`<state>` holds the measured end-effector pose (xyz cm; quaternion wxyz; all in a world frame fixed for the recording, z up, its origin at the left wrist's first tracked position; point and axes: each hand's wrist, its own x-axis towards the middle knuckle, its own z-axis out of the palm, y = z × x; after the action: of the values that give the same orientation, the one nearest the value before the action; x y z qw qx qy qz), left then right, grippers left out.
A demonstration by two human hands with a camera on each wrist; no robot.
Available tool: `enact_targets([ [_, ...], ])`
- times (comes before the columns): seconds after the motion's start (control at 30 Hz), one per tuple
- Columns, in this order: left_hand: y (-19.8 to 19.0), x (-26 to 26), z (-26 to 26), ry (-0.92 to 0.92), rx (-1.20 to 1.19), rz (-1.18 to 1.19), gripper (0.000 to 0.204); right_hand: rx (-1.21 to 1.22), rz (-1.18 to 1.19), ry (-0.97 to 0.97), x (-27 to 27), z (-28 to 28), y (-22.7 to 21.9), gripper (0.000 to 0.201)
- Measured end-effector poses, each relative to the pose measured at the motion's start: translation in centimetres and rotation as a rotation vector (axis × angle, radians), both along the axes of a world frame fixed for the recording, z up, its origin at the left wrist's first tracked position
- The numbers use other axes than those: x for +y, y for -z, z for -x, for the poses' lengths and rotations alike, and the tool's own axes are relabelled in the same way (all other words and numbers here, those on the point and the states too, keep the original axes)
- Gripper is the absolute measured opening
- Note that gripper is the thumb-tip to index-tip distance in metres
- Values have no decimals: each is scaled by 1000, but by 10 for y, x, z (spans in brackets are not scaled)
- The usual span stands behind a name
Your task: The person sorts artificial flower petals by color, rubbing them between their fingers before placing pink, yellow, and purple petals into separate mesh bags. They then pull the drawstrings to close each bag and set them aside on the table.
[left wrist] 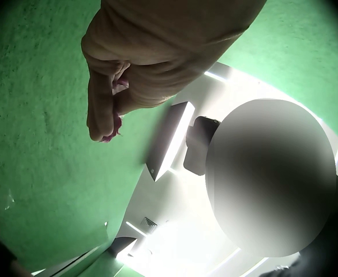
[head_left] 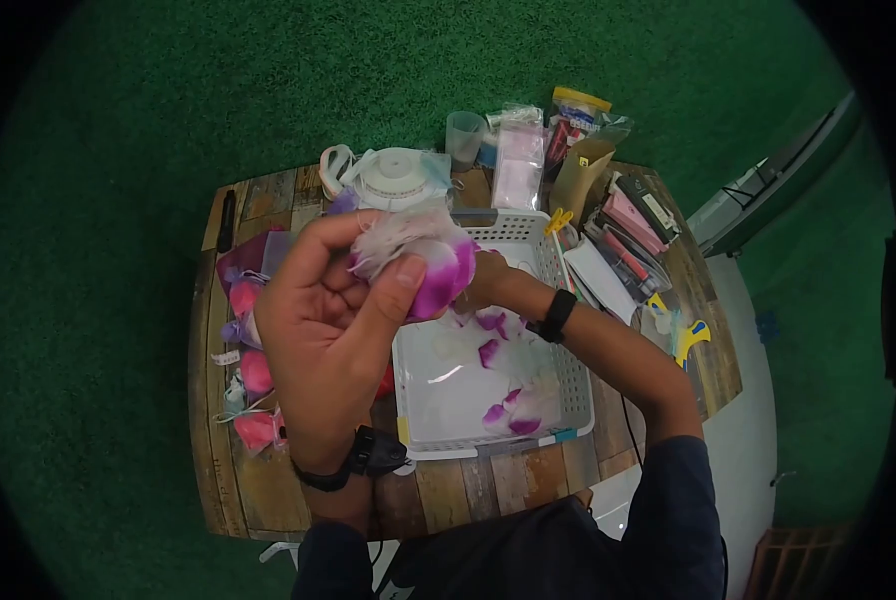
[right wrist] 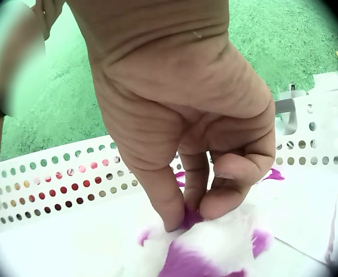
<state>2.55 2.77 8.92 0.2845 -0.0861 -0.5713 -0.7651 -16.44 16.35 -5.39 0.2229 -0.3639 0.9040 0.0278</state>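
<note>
My left hand [head_left: 323, 335] is raised over the left side of the white basket [head_left: 579, 400]. Between its thumb and fingers it pinches a bunch of white and purple fabric petals [head_left: 446, 283]. In the left wrist view the same hand [left wrist: 140, 63] hides most of the bunch, with only a purple edge showing. My right hand [head_left: 485, 284] reaches down inside the basket, partly hidden behind that bunch. The right wrist view shows the right hand [right wrist: 186, 121] pinching white-and-purple petals [right wrist: 189, 262] at the fingertips. More loose petals [head_left: 518, 412] lie on the basket floor.
Pink-filled pouches [head_left: 256, 370] line the table's left side. Behind the basket stand a ribbon spool [head_left: 393, 178], a clear cup [head_left: 463, 140] and plastic packets [head_left: 518, 160]. At the right are a box of stationery [head_left: 628, 265] and yellow-blue scissors [head_left: 692, 340].
</note>
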Motion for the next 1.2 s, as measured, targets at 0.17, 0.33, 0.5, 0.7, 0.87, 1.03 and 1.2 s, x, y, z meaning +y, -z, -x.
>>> enact_targets([
  [0.17, 0, -4, 1, -11, 26, 11, 27, 0, 107, -51, 14, -5, -26, 25],
  [0.33, -1, 2, 2, 46, -28, -3, 26, -148, 652, 33, 51, -28, -79, 19],
  [0.5, 5, 20, 8, 192, -113, 17, 26, 131, 1370, 326, 69, -99, -137, 12],
  [0.7, 6, 32, 3, 212, -126, 109, 26, 961, 1232, -384, 90, -144, -159, 26],
  [0.87, 8, 34, 1, 243, -119, 47, 29, 996, 1137, -390, 73, -144, -151, 47],
  [1.03, 5, 29, 4, 199, -139, 66, 30, 936, 1132, -426, 67, -136, -151, 47],
  [1.2, 4, 27, 4, 147, -114, 104, 30, 855, 1142, -432, 62, -138, -153, 45],
])
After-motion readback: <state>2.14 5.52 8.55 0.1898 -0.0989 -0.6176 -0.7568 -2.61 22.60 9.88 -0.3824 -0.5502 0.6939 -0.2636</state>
